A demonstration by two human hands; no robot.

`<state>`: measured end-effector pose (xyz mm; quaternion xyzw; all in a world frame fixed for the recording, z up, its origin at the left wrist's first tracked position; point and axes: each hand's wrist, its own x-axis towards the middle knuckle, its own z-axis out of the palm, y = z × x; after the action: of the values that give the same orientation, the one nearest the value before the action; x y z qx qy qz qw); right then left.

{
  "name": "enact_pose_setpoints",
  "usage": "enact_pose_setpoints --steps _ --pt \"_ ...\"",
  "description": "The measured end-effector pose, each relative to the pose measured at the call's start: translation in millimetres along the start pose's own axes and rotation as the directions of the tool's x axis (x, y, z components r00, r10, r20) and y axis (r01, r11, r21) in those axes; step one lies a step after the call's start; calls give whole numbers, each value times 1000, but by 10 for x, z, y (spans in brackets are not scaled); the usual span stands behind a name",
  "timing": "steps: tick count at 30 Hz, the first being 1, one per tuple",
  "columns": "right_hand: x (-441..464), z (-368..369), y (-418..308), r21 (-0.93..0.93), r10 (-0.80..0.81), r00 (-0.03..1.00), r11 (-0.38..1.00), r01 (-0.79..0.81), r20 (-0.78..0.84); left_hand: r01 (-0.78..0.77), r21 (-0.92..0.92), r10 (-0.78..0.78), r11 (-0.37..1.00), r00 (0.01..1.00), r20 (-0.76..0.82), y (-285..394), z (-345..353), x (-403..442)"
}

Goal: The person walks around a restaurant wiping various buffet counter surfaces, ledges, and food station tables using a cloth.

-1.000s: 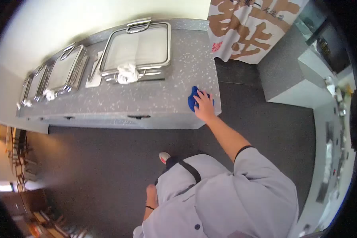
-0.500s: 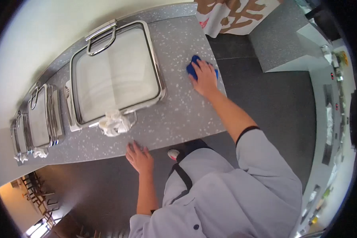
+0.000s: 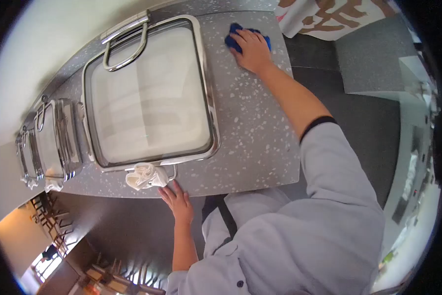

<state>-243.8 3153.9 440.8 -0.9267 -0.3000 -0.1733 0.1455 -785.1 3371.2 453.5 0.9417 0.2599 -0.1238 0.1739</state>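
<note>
My right hand (image 3: 253, 50) presses a bunched blue cloth (image 3: 234, 43) onto the speckled grey counter (image 3: 250, 132), near the far end by the back ledge. Part of the cloth is hidden under my palm and fingers. At the counter's front edge, my left hand (image 3: 180, 202) rests with its fingers spread and holds nothing. Just beyond those fingertips is a white cloth (image 3: 146, 176) bunched around the front handle of a large chafing dish (image 3: 144, 96). The dish has a steel rim and a glass lid, which is closed.
More chafing dishes (image 3: 49, 140) stand in a row to the left, with white cloths on their handles. A printed white sheet (image 3: 329, 19) hangs past the counter's right end. Another grey counter (image 3: 366, 64) stands at the right. Chairs (image 3: 115, 275) are at the lower left.
My right hand has slid the blue cloth farther away across the counter, toward the back ledge. My left hand stays at the front edge. The camera view has shifted.
</note>
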Motion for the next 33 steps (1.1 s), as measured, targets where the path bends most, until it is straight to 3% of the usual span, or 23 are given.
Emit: enact_pose_setpoints --steps 6,12,14,18,21,22,25,29,33 --pt "-1250 -852 -373 216 -159 973 969 122 167 -53 -24 50 998 995 -85 30 11 -3" --pt "-2634 -1489 -1169 222 -115 934 974 39 338 2 -17 -4 1000 988 -154 192 -26 -35" --pt "-2810 -1510 -1587 290 -192 900 954 77 392 -8 -57 -6 998 973 -231 271 -51 -33" --pt "-2630 -1401 -2530 396 -287 861 912 111 421 -342 -373 262 863 932 -249 162 -184 98" --pt "-2588 -970 -3168 340 -351 845 915 218 403 -430 -697 425 574 884 -195 28 -245 213" --pt "-2566 -900 -3427 341 -346 843 916 210 411 -546 -493 501 678 833 -235 -13 -371 223" --pt "-2403 -741 -4091 343 -350 852 914 217 391 -543 -288 444 789 827 -345 -389 -554 218" --pt "-2428 -570 -4466 316 -298 904 928 198 306 -654 -283 588 701 755 -290 -921 -712 372" --pt "-2608 -714 -4342 256 -128 973 964 76 193 -675 -276 635 684 738 -228 -920 -608 398"
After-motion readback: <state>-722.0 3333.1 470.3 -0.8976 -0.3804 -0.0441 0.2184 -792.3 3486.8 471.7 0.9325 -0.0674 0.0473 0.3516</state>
